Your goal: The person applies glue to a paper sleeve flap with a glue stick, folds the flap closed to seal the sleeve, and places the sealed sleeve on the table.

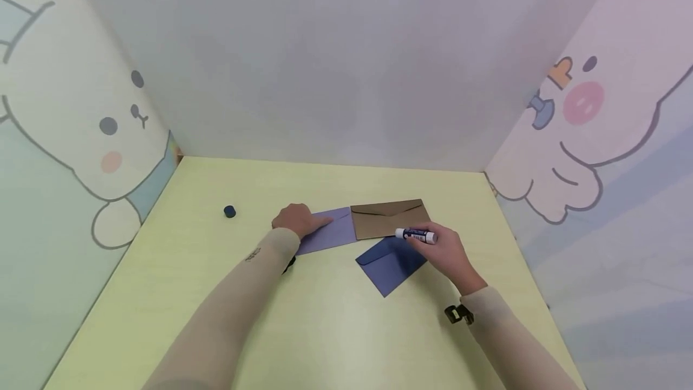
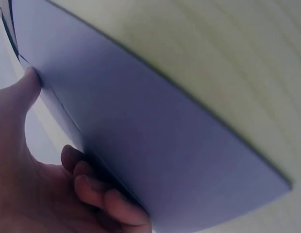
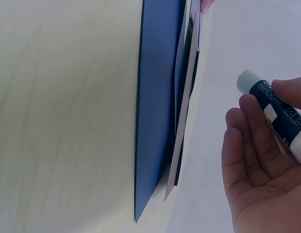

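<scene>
My left hand (image 1: 296, 220) rests on a lavender envelope (image 1: 337, 235). In the left wrist view its thumb lies stretched against the lavender envelope (image 2: 141, 126), and the bent fingers (image 2: 124, 208) touch it lower down. With my right hand (image 1: 448, 251) I hold an uncapped glue stick (image 1: 415, 235), dark-labelled with white ends, between thumb and fingers. The glue stick (image 3: 274, 109) is raised off the papers in the right wrist view. Beneath it lie a brown envelope (image 1: 379, 225), bordering the lavender one, and a blue envelope (image 1: 387, 269), set at an angle with its flap edge near the brown one.
A small dark cap (image 1: 230, 212) stands on the pale yellow table (image 1: 325, 330), left of my left hand. Walls with cartoon animals rise at both sides, and a plain grey wall (image 1: 346, 65) closes the back.
</scene>
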`<state>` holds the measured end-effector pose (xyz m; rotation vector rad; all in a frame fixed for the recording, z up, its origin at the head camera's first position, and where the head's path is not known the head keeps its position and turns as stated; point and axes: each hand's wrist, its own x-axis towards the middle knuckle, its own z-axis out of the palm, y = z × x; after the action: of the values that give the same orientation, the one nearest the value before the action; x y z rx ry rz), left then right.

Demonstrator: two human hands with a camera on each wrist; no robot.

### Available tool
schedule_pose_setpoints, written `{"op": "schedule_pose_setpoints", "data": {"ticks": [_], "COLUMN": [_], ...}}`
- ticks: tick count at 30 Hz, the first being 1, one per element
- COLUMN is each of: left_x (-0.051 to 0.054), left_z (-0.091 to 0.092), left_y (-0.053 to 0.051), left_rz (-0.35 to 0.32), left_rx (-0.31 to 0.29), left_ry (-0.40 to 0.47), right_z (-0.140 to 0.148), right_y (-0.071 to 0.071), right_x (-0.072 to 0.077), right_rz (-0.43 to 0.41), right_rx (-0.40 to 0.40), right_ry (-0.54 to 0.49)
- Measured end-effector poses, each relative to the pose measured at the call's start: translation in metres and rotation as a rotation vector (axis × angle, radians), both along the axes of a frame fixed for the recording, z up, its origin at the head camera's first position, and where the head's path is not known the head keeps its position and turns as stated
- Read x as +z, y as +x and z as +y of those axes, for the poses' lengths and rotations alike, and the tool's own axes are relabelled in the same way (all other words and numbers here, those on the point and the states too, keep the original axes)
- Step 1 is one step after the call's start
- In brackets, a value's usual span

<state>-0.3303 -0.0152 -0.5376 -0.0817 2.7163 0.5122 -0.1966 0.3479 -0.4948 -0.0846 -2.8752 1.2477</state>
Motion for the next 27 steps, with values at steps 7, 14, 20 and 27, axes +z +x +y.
{"op": "schedule_pose_setpoints", "data": {"ticks": [7, 14, 20, 27], "left_x": [-0.003, -0.047, -0.053, -0.045], "left_z": [-0.003, -0.029, -0.047, -0.052], "left_y": [0.000, -0.027, -0.035, -0.032], "left_rz": [0.060, 0.179, 0.136, 0.074], "left_rx": [-0.023, -0.107, -0.198, -0.214], "left_ry": [-0.009, 0.171, 0.160, 0.150], "right_z": [-0.001, 0.000, 0.000, 0.000], "right_y": [0.000, 0.000, 0.000, 0.000], "right_x": [-0.001, 0.000, 0.000, 0.000], "right_rz": [0.009, 0.010, 0.012, -0.003], "right_rx": [0.011, 0.013, 0.013, 0.016], "right_ry": [0.010, 0.010, 0.029, 0.021]}}
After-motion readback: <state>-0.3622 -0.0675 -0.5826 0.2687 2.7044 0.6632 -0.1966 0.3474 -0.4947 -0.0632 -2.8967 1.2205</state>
